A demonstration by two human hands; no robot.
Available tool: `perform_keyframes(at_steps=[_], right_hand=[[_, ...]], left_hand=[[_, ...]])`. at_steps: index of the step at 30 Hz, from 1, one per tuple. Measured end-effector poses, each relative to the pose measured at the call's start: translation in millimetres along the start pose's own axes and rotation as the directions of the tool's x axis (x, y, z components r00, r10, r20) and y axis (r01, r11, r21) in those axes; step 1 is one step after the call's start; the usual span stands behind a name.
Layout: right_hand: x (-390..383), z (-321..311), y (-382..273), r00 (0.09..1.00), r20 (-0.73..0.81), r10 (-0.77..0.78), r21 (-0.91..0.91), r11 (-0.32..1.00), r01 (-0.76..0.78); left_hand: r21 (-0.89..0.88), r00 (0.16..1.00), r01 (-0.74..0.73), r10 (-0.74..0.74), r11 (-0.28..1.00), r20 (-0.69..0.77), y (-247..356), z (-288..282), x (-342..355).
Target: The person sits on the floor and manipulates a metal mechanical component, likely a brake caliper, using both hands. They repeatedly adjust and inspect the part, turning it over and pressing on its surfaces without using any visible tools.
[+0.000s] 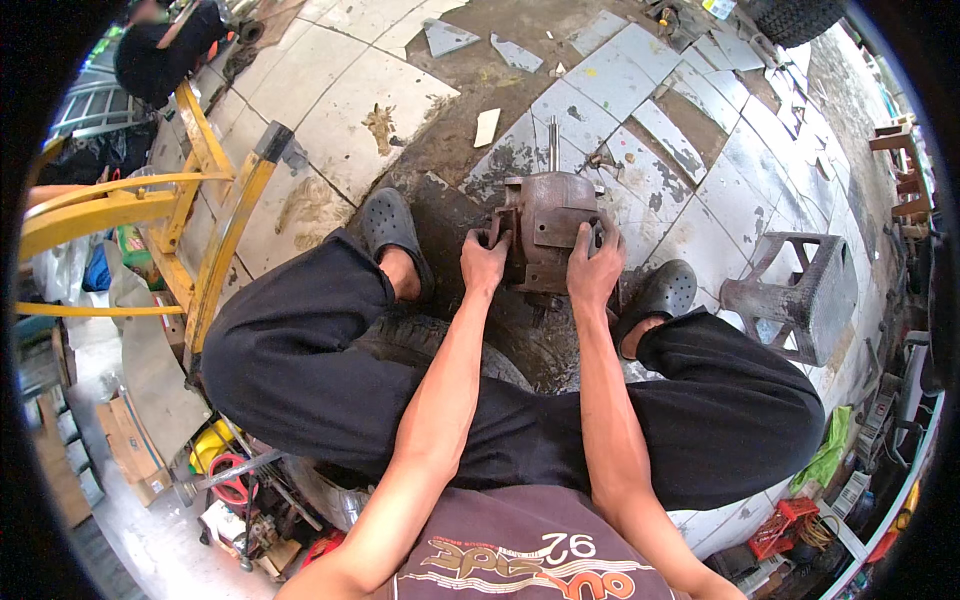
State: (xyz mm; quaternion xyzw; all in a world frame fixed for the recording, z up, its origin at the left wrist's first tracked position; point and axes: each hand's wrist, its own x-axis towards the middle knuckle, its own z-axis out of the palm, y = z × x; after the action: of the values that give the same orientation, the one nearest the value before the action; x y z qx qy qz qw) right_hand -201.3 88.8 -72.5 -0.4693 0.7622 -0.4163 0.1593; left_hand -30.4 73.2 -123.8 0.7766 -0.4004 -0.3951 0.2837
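Between my feet a heavy, rusty-brown metal gearbox housing [560, 212] rests on the dirty floor. A bright steel shaft [554, 145] sticks out of its far end. My left hand [485, 259] grips the left side of the housing, its fingers curled over an edge there. On the opposite side my right hand [597, 262] is wrapped round the right edge, thumb toward the top face. Both hands look blackened with grease. The underside of the housing and part of the fingers are hidden.
Broken floor tiles [640, 60] lie beyond the housing. To the right stands a grey plastic stool [795, 295]; to the left, a yellow metal frame [215, 235]. A dark tyre [797, 18] is at the far right. A red crate [785, 527] sits at the lower right.
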Motion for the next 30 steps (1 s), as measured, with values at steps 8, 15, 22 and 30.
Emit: perform_keyframes(at_steps=[8, 15, 22, 30], right_hand=[[-8.7, 12.9, 7.4, 1.000, -0.012, -0.025, 0.014, 1.000, 0.025], [-7.5, 13.3, 11.3, 0.999, -0.021, -0.034, -0.019, 0.999, 0.033], [-7.8, 16.0, 11.0, 1.000, -0.010, -0.003, -0.014, 1.000, 0.003], [-7.9, 13.9, 8.4, 1.000, -0.006, 0.027, 0.005, 1.000, -0.027]], left_hand=[[-0.107, 0.997, -0.064, 0.067, 0.992, 0.023, 11.7, 3.6, 9.9], [0.070, 0.998, -0.064, 0.064, 0.995, 0.008, 25.1, 1.5, 11.8], [-0.374, 0.995, 0.059, -0.027, 0.925, 0.092, 8.3, -3.2, 21.8], [-0.317, 0.995, 0.054, -0.023, 0.947, 0.100, 15.1, 4.8, 17.8]])
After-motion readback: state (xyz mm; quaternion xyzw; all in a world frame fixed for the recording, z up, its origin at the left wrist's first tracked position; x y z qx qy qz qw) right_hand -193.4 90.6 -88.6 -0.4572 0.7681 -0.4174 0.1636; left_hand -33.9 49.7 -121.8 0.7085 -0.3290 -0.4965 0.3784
